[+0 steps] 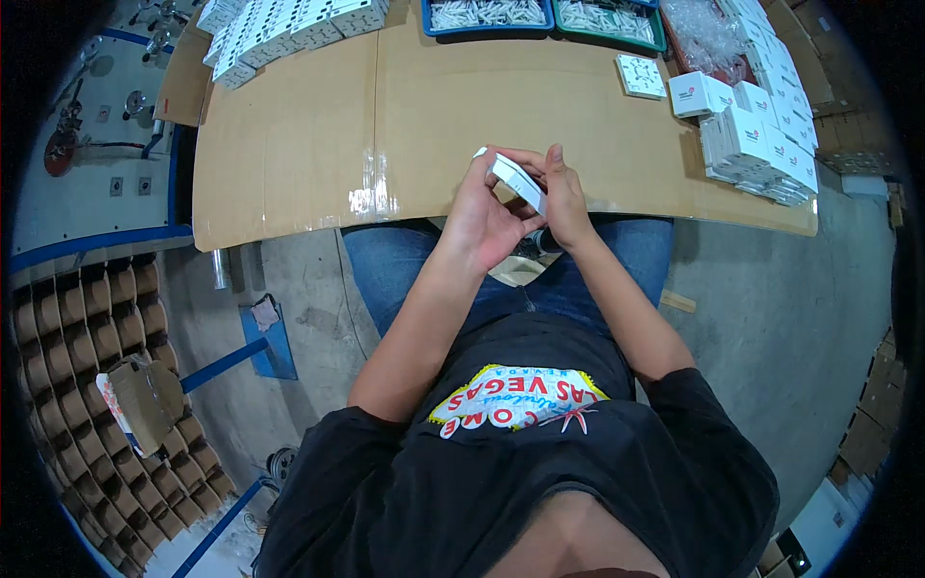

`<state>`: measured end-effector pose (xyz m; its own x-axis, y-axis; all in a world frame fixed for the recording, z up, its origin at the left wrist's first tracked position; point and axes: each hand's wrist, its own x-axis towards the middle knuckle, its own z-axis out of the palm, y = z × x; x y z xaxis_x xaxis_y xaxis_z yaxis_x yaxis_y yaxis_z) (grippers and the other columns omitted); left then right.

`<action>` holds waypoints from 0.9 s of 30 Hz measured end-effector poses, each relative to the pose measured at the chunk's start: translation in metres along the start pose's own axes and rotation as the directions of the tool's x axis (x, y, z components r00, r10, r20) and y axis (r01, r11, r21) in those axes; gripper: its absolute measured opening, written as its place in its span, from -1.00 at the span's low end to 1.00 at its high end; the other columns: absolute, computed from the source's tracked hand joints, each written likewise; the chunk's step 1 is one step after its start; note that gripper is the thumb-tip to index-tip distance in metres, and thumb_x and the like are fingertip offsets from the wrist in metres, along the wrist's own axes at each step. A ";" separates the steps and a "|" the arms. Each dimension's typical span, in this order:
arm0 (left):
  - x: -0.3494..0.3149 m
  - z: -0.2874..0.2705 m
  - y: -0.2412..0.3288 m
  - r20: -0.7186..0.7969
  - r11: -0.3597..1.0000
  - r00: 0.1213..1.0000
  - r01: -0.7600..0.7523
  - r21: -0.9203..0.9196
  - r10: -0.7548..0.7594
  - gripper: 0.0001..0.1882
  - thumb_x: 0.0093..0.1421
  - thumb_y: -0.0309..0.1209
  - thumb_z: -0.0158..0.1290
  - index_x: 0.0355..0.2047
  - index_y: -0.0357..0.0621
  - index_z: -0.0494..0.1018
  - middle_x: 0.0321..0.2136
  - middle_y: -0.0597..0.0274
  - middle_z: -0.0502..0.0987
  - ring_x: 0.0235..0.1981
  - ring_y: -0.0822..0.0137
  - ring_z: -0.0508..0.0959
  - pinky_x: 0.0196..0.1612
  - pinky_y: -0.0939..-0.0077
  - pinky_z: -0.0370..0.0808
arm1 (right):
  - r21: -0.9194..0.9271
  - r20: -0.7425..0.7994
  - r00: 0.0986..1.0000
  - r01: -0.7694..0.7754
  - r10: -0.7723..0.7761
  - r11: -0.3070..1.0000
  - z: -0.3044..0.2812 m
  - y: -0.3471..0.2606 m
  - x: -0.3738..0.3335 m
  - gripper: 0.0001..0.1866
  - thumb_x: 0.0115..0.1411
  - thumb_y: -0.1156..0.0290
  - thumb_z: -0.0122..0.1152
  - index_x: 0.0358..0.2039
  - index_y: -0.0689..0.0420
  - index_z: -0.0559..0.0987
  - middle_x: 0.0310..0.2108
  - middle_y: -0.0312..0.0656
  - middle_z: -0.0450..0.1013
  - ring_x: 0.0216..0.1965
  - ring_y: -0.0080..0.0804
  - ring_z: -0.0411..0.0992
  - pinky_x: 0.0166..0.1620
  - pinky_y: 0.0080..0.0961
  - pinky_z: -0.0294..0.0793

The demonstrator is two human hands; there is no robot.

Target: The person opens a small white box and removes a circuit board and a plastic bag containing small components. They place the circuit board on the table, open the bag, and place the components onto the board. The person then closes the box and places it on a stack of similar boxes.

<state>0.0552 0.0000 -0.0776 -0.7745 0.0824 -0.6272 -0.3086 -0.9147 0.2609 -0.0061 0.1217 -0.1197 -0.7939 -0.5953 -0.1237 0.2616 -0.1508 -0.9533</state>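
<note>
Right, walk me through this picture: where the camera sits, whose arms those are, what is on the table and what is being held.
The camera sits on a person's head and looks down, so the arms coming up from below are their own. The wide lens bends straight edges. The left hand and right hand together hold a small white box over the near edge of a cardboard-covered table. On the table lie stacks of white boxes at right, more boxes at far left, and two trays of small white parts.

Both hands, left hand (479, 220) and right hand (564, 197), are wrapped round a small white rectangular box (515, 180) just over the cardboard-covered worktop's (289, 144) near edge, more white cartons (761, 140) stacked off to the right.
</note>
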 end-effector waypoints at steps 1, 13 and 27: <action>0.000 0.000 0.000 -0.002 1.000 1.000 0.005 -0.006 -0.005 -0.42 0.38 0.06 -0.05 0.15 -0.15 0.28 0.10 -0.04 0.31 0.19 0.00 0.35 0.24 -0.14 0.34 | 0.019 0.001 1.000 -0.006 0.006 1.000 0.000 -0.003 0.000 -0.15 0.48 -0.23 -0.46 0.10 0.30 0.57 -0.10 -0.08 0.59 -0.11 -0.40 0.54 0.00 -0.50 0.54; -0.006 0.004 0.001 0.523 0.125 0.548 -0.759 0.639 0.654 0.05 -0.05 -0.51 0.36 0.40 -0.15 -0.01 0.33 0.06 0.16 0.43 0.12 0.11 0.43 0.00 0.08 | 0.041 0.076 0.895 0.438 -0.440 0.898 -0.005 -0.016 -0.011 -0.30 0.42 -0.13 -0.06 0.22 0.30 0.38 0.33 0.21 0.23 0.36 -0.06 0.23 0.40 -0.15 0.13; -0.002 -0.002 -0.002 0.766 -0.235 0.340 -0.815 0.530 0.546 0.00 -0.05 -0.61 0.28 0.36 -0.02 0.02 0.37 0.09 0.08 0.43 0.01 0.12 0.37 0.08 0.30 | -0.013 0.065 0.819 0.572 -0.570 0.820 -0.001 -0.019 -0.016 -0.58 0.29 0.34 -0.04 0.10 0.29 0.31 0.31 0.34 0.21 0.37 0.02 0.21 0.40 -0.14 0.12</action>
<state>0.0588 0.0005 -0.0782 -0.8548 -0.1682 0.4909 0.4113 0.3571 0.8386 0.0014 0.1353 -0.0999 -0.7637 -0.4532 0.4598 -0.2463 -0.4539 -0.8564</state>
